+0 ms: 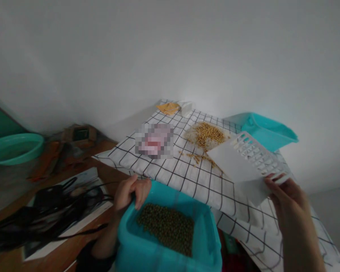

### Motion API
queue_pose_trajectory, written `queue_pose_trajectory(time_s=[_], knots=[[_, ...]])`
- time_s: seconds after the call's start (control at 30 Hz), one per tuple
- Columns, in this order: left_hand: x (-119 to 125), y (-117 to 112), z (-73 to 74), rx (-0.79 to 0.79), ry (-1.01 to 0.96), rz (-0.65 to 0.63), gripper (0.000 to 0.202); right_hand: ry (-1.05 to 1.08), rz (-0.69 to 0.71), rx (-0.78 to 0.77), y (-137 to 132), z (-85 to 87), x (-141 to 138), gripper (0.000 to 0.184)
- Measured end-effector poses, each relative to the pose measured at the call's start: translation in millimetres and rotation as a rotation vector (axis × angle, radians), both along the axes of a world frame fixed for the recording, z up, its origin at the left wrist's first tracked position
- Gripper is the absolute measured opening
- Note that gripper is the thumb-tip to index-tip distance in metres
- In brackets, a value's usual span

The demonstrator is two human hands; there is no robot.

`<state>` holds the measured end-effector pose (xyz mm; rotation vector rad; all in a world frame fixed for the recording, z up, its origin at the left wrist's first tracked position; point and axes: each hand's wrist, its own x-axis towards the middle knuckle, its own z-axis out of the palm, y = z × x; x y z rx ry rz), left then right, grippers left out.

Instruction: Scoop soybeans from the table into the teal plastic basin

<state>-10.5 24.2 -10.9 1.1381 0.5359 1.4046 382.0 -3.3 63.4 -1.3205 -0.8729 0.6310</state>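
My left hand (132,193) grips the far left rim of a teal plastic tub (204,241) held low in front of me. Dark green beans (168,226) cover the tub's bottom. My right hand (286,192) holds a white slotted plastic scoop (245,160) by its near edge, raised and tilted above the checked cloth. A pile of yellow soybeans (208,135) lies on the cloth just beyond the scoop, with loose beans (197,156) scattered toward me.
A white cloth with black grid lines (187,177) covers the table. Another teal tub (268,130) stands at the far right. A yellow packet (167,108) and white box (185,108) sit at the back. Black cables (51,209) and a green basin (15,147) lie left.
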Motion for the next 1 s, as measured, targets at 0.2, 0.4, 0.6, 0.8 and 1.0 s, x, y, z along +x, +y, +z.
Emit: queue_pose_trajectory(time_s=[0.2, 0.4, 0.6, 0.8, 1.0], knots=[[25.0, -9.2, -3.8, -0.06, -0.023, -0.085, 0.071, -0.032, -0.161, -0.035, -43.9, -14.6, 25.4, 0.025], [29.4, -9.1, -4.9, -0.074, -0.063, -0.128, 0.069, -0.062, -0.186, -0.076, -63.1, -21.2, 16.3, 0.026], [16.7, -0.1, -3.3, -0.044, -0.017, -0.145, 0.07, -0.046, -0.163, -0.067, -58.5, -21.8, 19.7, 0.031], [20.1, -0.1, -2.2, -0.027, -0.006, -0.136, 0.072, -0.126, -0.184, -0.016, -56.2, -18.3, 8.7, 0.022], [22.5, -4.0, -1.0, -0.08, -0.049, -0.116, 0.071, -0.12, -0.052, 0.024, -39.2, -12.6, -23.5, 0.026]])
